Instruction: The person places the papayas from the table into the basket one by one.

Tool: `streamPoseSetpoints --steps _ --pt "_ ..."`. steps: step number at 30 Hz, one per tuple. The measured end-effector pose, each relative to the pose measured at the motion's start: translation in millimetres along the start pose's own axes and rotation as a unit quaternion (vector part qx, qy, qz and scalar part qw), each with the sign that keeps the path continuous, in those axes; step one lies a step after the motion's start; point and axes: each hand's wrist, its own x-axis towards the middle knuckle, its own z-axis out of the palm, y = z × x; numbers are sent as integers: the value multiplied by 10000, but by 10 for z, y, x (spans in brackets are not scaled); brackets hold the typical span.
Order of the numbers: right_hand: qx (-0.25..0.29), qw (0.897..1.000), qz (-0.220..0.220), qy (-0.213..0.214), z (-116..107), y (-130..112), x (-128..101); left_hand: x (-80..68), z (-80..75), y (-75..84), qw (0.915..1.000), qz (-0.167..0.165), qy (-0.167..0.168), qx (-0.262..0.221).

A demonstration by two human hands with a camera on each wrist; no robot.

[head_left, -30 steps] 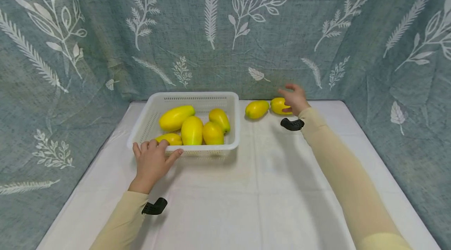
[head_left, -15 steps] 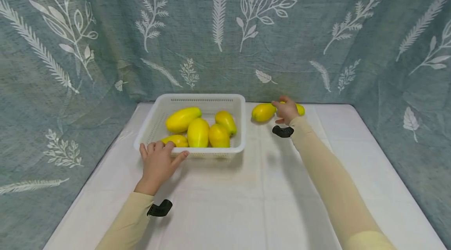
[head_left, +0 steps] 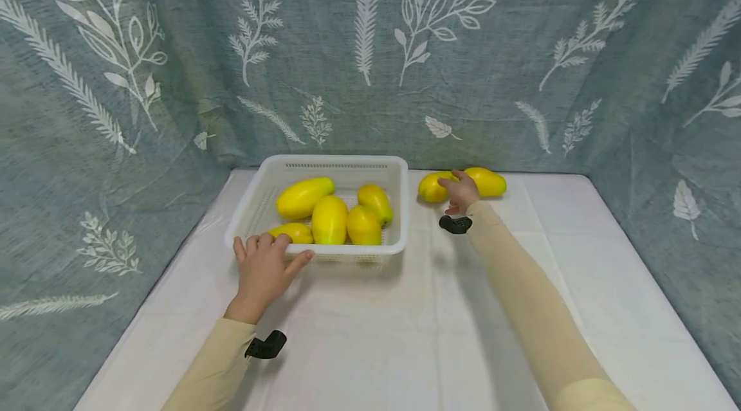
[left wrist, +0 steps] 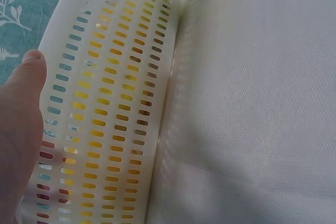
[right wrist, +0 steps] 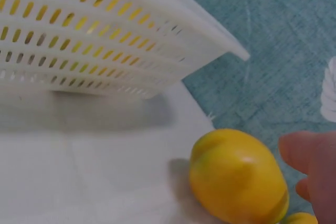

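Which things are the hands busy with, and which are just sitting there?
Busy with:
- left hand resting on the white slotted plastic basket
- right hand touching the near yellow mango on the table
- five yellow mangoes in the basket

Just sitting there:
- white tablecloth
- teal leaf-print curtain
- far yellow mango, beside the hand

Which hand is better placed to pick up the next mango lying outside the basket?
The right hand. It is at the two loose mangoes by the back curtain, fingers next to the nearer one. The left hand rests on the white basket's front rim, far from them.
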Motion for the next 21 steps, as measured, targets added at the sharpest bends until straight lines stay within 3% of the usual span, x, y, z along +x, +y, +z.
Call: streamPoseSetpoints --steps 8,15,21 --pt "-146 9994 107 -278 31 30 -19 0 11 7 10000 41 12 9" --pt "-279 9994 0 -217 43 54 97 2 0 11 10000 45 16 0" --pt "-77 9998 -24 -156 71 46 132 1 -2 -3 10000 -1 15 -34"
